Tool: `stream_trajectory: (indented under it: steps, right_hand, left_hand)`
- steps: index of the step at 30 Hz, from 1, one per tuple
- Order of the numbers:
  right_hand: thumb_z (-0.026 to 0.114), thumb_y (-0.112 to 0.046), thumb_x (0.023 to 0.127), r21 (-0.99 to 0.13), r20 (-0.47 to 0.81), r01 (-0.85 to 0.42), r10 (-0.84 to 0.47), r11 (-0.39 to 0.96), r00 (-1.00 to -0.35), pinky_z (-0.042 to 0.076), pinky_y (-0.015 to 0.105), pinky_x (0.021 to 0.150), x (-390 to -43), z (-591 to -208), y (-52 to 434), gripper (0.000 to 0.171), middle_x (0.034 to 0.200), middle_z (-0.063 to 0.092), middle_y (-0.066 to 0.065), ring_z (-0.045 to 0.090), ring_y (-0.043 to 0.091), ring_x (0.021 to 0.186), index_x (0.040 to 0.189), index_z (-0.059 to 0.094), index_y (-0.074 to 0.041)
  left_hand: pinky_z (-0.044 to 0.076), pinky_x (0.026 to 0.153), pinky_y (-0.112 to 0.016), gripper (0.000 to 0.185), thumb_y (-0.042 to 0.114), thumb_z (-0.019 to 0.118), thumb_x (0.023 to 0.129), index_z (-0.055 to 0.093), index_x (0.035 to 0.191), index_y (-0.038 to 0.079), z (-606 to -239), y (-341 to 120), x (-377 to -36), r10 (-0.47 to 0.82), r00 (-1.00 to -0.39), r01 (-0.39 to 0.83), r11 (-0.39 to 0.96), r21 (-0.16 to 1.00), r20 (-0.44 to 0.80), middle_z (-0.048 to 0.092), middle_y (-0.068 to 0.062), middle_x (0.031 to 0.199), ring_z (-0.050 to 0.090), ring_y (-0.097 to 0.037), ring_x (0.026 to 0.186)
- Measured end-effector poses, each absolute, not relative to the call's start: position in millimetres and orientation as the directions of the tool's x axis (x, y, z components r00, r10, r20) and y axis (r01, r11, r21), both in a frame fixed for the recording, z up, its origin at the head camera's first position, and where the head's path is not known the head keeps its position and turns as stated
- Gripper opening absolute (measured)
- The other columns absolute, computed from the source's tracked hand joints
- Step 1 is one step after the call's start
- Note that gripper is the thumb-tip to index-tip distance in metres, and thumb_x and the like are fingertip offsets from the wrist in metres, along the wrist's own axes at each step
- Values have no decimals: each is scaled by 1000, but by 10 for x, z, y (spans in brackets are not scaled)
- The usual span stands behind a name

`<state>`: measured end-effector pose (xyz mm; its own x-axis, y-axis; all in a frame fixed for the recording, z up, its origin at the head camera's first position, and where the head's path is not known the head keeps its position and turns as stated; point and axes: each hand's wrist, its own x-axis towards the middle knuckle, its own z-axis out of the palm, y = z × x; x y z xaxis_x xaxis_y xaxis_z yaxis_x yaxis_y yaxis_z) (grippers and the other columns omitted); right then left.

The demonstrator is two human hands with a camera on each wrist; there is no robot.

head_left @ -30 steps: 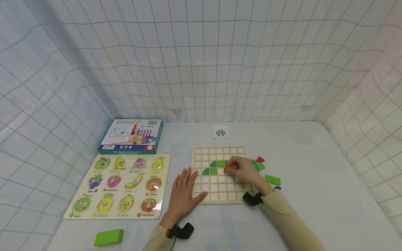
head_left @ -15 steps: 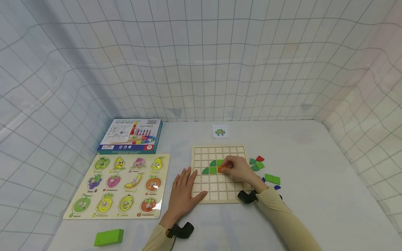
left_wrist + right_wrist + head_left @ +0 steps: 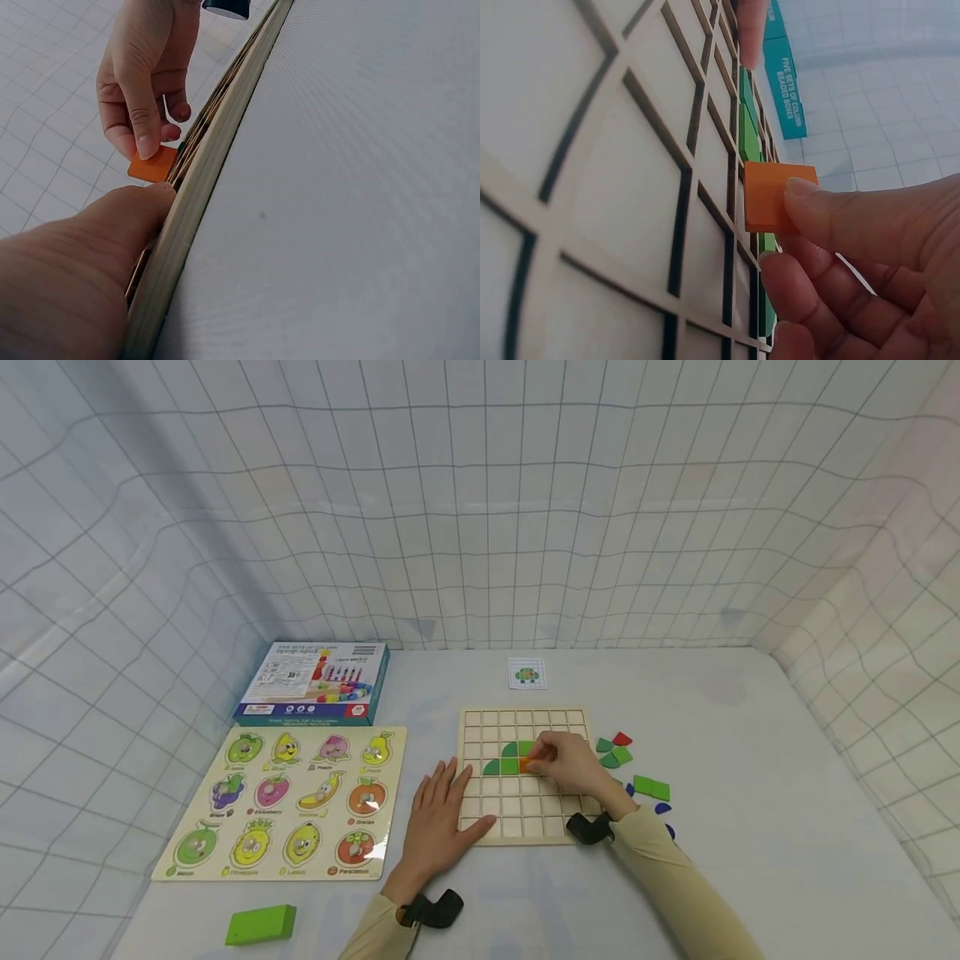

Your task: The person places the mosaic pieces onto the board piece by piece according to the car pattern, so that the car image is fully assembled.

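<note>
The right hand (image 3: 577,768) pinches an orange square tile (image 3: 527,765) between thumb and fingertips, holding it just above the wooden grid board (image 3: 480,727), beside the green tiles (image 3: 510,758) already seated there. The left hand (image 3: 442,818) lies spread and flat, thumb against the board's near-left edge, steadying it on the tabletop (image 3: 750,760). In the right wrist view the orange square tile (image 3: 774,196) stands tilted over a cell. Risk: a tilted tile may catch on the cell dividers and jam, or knock the neighbouring green tiles out of place. Spare pieces (image 3: 622,752) lie right of the board.
</note>
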<state>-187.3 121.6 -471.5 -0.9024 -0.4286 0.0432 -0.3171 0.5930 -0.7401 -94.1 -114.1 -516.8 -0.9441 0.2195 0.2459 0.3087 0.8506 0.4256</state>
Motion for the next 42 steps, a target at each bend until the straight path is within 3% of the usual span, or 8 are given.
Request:
stream_trajectory:
  steps: [20, 42]
  right_hand:
    - [74, -15, 83, -674, 56, -331, -401, 661, -915, 44, 28, 61, -1844, -4666, 1189, 4, 78, 61, -8, 51, 10, 66, 81, 71, -14]
    - [73, -23, 84, -617, 36, -292, -345, 730, -938, 42, 29, 57, -1842, -4674, 1143, 11, 72, 59, -9, 51, 10, 63, 76, 69, -18]
  left_hand:
    - [11, 111, -48, 80, 54, 62, 85, 40, 144, 6, -5132, -1143, -932, 217, -941, 312, 849, 425, 258, 29, -17, 150, 18, -32, 140]
    - [15, 110, -51, 79, 52, 64, 83, 41, 143, 4, -5157, -1138, -939, 218, -933, 327, 848, 418, 287, 31, -18, 149, 21, -35, 139]
